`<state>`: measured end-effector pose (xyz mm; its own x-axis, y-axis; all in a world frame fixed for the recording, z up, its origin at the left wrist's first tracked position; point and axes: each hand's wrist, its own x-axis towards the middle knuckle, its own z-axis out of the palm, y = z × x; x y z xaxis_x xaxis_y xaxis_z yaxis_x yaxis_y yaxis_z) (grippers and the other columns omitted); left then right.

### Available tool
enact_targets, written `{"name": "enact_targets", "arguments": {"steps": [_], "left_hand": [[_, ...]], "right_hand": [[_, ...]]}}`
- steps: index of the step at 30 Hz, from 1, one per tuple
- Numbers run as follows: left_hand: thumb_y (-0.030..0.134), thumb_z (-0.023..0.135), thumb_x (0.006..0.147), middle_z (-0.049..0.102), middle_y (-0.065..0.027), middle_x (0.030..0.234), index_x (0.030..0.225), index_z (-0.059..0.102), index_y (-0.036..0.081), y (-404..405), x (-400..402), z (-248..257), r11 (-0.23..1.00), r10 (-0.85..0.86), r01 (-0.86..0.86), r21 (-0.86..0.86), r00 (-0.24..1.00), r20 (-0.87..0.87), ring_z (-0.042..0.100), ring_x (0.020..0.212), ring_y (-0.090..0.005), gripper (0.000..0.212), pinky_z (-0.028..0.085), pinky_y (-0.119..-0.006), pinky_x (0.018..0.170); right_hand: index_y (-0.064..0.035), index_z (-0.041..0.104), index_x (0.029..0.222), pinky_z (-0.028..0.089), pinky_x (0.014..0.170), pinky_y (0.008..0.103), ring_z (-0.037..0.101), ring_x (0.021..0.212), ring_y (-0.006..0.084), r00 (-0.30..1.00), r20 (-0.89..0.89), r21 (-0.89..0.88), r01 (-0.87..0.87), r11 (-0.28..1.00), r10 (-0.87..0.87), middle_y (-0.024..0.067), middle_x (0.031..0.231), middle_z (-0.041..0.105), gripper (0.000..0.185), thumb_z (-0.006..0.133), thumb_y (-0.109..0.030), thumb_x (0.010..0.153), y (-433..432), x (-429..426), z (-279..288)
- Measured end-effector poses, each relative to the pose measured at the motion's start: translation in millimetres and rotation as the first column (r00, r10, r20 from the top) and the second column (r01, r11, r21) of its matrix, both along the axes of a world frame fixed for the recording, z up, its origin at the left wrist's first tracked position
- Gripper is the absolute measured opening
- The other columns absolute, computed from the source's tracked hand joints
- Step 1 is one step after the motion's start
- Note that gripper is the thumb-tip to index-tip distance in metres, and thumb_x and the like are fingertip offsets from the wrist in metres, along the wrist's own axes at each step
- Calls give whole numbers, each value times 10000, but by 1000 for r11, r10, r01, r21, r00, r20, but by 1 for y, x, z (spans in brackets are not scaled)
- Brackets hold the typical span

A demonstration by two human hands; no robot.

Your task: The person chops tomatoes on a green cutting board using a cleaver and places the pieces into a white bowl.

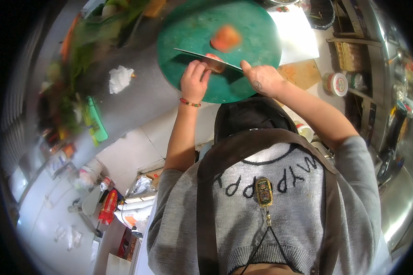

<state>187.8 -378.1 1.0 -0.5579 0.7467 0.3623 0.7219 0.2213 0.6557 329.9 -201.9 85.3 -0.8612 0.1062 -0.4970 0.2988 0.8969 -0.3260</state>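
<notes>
A round green cutting board [179,80] lies before me. My right hand [265,79] grips the handle of a kitchen knife, its thumb up near the blade. The knife blade [196,54] reaches leftward across the board, edge-on to the view, over a red piece of what looks like tomato [216,66]. With its fingertips, my left hand [194,78] holds that piece from the left, close beside the blade. Farther back on the board sits a larger orange-red tomato [226,37], blurred. The blade hides part of the piece under it.
Left of the board, a crumpled white tissue [120,79] lies on the grey counter [144,89]. Blurred green vegetables [93,44] and a bright green plastic object [97,118] are farther left. At right are a white sheet [297,37], a lidded tub [338,84] and shelving [363,98].
</notes>
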Motion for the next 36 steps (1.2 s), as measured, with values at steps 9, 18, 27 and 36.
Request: {"name": "enact_targets", "arguments": {"steps": [9,18,27,36], "left_hand": [[-40,717,742,589,-113,1002,923,651,9,-8,8,-23,997,32,-40,63,993,117,652,809,-212,199,572,-289,693],[-31,702,772,548,-125,1133,933,646,1,25,-10,-12,996,-86,83,22,944,318,648,841,-183,173,588,-267,662],[-26,700,774,587,-109,991,872,641,-10,39,5,-12,987,77,-126,103,919,388,640,764,-176,115,586,-269,644],[-54,662,760,597,-126,970,889,650,9,22,13,-21,983,154,-180,47,931,331,645,814,-249,144,586,-310,680]], "right_hand": [[-14,392,1050,512,630,489,643,730,425,998,41,-56,43,997,-41,251,749,633,253,487,-44,817,-5,6,3],[-29,386,1042,467,620,536,606,724,449,909,-172,-89,369,925,-379,257,725,609,202,495,-148,920,17,22,37],[-8,367,1022,502,685,510,637,801,441,945,0,-80,325,942,-326,273,812,638,207,461,-30,840,12,-7,35],[-33,370,1037,472,606,523,611,709,448,946,-77,-96,308,946,-316,246,723,622,181,458,-156,937,-5,1,13]]}}
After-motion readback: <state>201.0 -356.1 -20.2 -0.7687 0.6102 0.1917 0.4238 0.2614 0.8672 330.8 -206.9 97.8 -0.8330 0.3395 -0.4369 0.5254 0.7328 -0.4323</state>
